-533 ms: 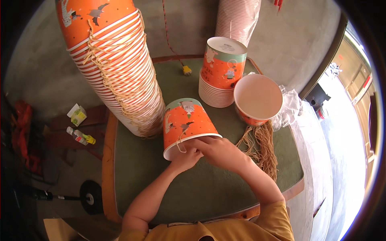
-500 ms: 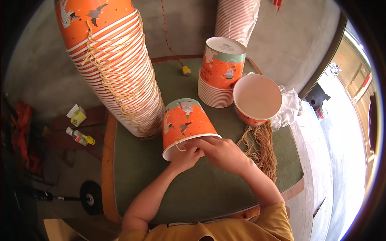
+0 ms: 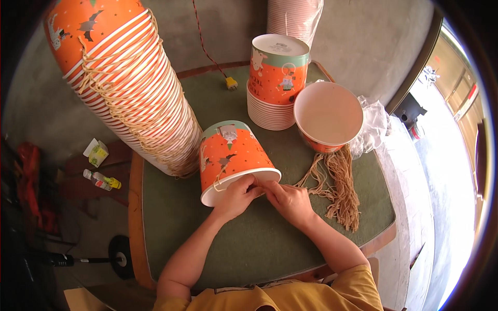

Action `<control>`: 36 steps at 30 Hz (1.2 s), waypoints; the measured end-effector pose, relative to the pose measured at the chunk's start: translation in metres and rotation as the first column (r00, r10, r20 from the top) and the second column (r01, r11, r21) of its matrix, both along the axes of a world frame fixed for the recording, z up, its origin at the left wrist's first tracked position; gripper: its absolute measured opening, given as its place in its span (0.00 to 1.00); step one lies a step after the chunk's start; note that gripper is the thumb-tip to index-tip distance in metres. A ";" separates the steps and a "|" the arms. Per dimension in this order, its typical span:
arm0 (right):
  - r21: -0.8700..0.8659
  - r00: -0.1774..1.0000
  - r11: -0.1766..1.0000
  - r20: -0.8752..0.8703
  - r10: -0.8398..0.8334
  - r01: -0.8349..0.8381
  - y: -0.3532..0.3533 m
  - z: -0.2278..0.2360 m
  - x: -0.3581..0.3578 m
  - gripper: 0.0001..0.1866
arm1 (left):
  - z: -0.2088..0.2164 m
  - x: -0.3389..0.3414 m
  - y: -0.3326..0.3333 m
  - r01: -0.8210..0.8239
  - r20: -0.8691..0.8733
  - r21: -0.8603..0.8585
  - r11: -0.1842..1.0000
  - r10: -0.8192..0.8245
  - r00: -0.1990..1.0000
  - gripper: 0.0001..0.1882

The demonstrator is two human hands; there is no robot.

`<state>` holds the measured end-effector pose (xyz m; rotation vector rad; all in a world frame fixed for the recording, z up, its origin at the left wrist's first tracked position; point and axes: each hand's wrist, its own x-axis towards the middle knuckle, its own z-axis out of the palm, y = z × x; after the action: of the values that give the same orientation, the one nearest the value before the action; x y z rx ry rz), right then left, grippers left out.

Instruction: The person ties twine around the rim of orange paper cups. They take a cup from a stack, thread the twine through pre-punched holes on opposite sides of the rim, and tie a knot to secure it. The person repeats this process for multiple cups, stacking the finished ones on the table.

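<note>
An orange paper bucket (image 3: 232,155) with a white rim lies on its side on the green table top (image 3: 259,249), its mouth toward me. My left hand (image 3: 236,197) grips the near rim, where a loop of tan string (image 3: 220,184) hangs at the rim's left. My right hand (image 3: 290,201) presses against the same rim from the right, fingertips meeting the left hand's; whether it pinches a string is hidden. A bundle of tan strings (image 3: 340,189) lies just right of my right hand.
A tall leaning stack of orange buckets with string handles (image 3: 129,88) stands at the left. A shorter upside-down stack (image 3: 277,78) and an open bucket (image 3: 328,115) sit at the back right, beside clear plastic wrap (image 3: 371,127). Small bottles (image 3: 101,179) lie on the floor left.
Both hands stay at the bucket's rim; the fingers have shifted slightly along it. The bucket has hardly moved.
</note>
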<state>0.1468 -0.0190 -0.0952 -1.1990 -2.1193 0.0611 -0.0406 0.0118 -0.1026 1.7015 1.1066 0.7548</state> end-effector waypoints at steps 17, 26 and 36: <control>-0.260 0.990 0.965 -0.144 -0.003 -0.035 -0.006 -0.013 -0.006 0.08 | -0.006 -0.010 0.006 0.118 0.250 -0.283 0.952 -0.046 0.967 0.06; -0.358 0.982 0.931 -0.187 -0.004 -0.064 -0.006 -0.013 -0.002 0.09 | 0.000 -0.008 0.002 0.083 0.098 -0.182 0.980 -0.066 0.993 0.06; -0.383 0.987 0.921 -0.163 0.007 -0.070 -0.005 -0.010 -0.001 0.07 | -0.002 0.001 -0.005 0.021 0.090 -0.041 0.999 -0.017 0.996 0.07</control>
<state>0.1458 -0.0242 -0.1055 -1.3241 -2.0452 0.6014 -0.0399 0.0064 -0.1050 1.6258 1.0361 0.7829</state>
